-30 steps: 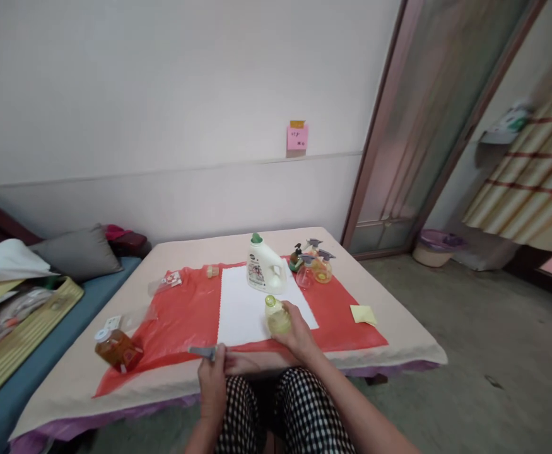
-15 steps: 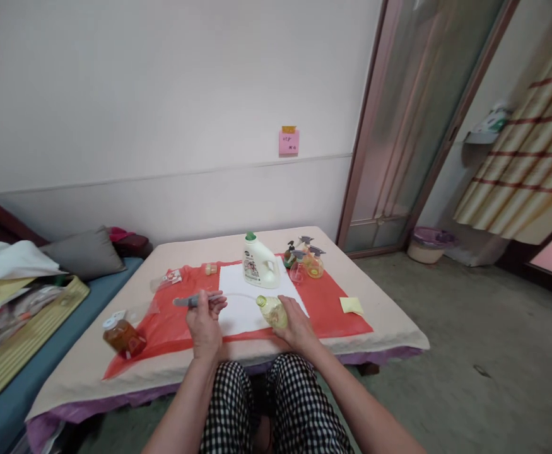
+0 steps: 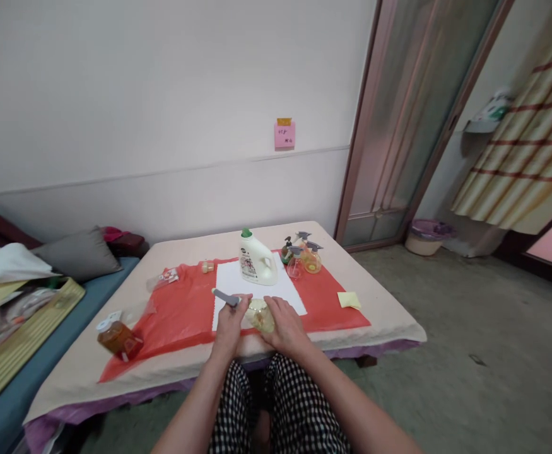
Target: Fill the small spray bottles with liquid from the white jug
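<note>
My right hand (image 3: 282, 326) grips a small clear bottle of yellow liquid (image 3: 260, 315) near the table's front edge, over a white sheet (image 3: 257, 289). My left hand (image 3: 229, 321) holds a grey spray nozzle (image 3: 225, 297) by its stem, right beside the bottle's mouth. Whether the nozzle's tube is inside the bottle I cannot tell. Both hands are close together above the red cloth (image 3: 185, 309).
A white detergent jug with a green cap (image 3: 255, 260) stands behind the sheet. Several small spray bottles (image 3: 301, 258) cluster at the back right. An amber bottle (image 3: 117, 338) lies at the left, a yellow note (image 3: 349, 299) at the right. A bed (image 3: 24, 315) borders the table's left.
My left hand has carried the grey nozzle from the table's front edge up and rightward to the bottle's mouth. My right hand has kept hold of the bottle.
</note>
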`<state>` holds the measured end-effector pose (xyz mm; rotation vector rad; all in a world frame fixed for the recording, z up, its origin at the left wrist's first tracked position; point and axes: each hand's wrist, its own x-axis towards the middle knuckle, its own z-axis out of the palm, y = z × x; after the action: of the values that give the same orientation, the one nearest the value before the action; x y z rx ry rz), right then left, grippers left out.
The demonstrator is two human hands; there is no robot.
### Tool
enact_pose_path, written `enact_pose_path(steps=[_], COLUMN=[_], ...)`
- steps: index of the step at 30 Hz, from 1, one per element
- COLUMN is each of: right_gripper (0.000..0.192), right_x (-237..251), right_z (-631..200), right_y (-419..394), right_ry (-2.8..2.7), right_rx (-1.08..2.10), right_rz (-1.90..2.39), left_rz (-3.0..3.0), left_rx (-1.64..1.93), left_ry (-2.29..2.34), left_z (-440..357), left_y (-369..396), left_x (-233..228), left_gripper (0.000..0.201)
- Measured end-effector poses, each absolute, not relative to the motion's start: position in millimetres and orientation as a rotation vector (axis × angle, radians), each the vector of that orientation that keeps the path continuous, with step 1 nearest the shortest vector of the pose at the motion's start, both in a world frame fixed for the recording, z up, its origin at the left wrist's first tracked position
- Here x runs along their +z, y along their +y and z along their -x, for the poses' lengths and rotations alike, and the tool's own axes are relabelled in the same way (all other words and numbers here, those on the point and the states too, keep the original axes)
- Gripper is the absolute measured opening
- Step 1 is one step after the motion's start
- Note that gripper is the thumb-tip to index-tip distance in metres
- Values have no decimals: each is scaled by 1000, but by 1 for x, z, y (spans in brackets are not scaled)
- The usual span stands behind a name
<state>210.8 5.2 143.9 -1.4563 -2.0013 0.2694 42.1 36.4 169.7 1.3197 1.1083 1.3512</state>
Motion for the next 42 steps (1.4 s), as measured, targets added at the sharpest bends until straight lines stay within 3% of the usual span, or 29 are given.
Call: enact_pose_path(steps=[13, 17, 24, 30, 32, 36, 39, 42], right_gripper=[78, 75, 48, 65, 70, 71, 91, 81], right_x=[147, 152, 151, 150, 151, 149, 144, 145], right_z=[-210, -209, -187, -161, -161, -164, -164, -163], right_y=[1, -2, -13, -19, -20, -28, -39, -45], right_ry=[-1935, -1636, -897, -540, -625, -815, -1042, -1089], right_rx=[290, 741, 1625, 2058, 2000, 1590, 1209, 1213], right_rz=[1265, 1218, 665, 538, 598, 845, 978, 897], left_rz=[-1164, -1025, -883, -745, -752, -788, -796, -805], left_rx=[1279, 1264, 1275, 1461, 1492, 1552, 1561, 1476], left_ry=[922, 837, 669, 812, 909, 1094, 1120, 964], left_z=[-35, -31, -38, -51, -49, -42, -41, -43], left_y=[31, 32, 22, 20, 22, 24, 22, 17], left_x=[180, 188, 201, 198, 197, 200, 206, 216], left_gripper=[42, 36, 18, 18, 20, 23, 23, 24])
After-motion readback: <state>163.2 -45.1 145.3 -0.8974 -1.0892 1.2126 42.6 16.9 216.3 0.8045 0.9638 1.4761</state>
